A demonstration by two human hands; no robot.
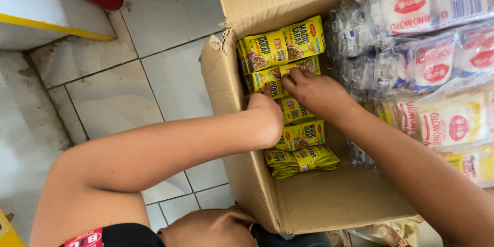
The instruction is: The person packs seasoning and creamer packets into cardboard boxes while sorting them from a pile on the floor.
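Seen from above, a cardboard box (242, 175) stands on a tiled floor (128, 92). Both hands reach inside. The left hand (267, 116) and right hand (314, 90) rest on yellow sachets (283, 46) stacked along the box's left wall, fingers curled, pinching a sachet between them. Clear packs (427, 46) of white sachets fill the right side.

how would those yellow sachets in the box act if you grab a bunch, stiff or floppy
Probably floppy: the yellow sachets are thin flat packets, and the lowest ones splay and curl. Likely light. Their glossy film may slide apart, so the left hand and right hand pressing together seems sensible.
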